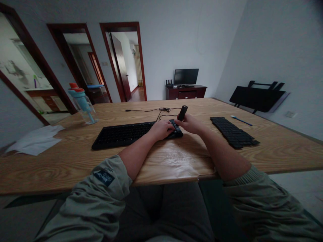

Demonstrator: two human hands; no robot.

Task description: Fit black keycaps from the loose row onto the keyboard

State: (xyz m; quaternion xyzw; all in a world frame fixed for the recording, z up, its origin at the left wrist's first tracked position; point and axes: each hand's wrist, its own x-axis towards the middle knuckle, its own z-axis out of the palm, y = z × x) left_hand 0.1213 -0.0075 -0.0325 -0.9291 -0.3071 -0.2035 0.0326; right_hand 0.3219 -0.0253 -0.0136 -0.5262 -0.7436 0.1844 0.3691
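A black keyboard (126, 134) lies on the wooden table (174, 161), its right end under both hands. My left hand (163, 129) rests over the keys near that end, fingers bent down; whether they grip anything is too small to tell. Beside it on the right, my right hand (189, 123) is closed around a black handheld object (182, 113), which stands up out of the fist, tilted slightly. The fingertips of the two hands are close together above the keys. The lower part of the held object is hidden by the fingers.
A black flat mat of key-like pieces (233, 132) and a blue brush (241, 120) lie at right. The keyboard's cable (164, 110) is bundled behind it. At left are a clear bottle (84, 107) and white tissue (37, 138). A monitor (186, 76) stands beyond the table.
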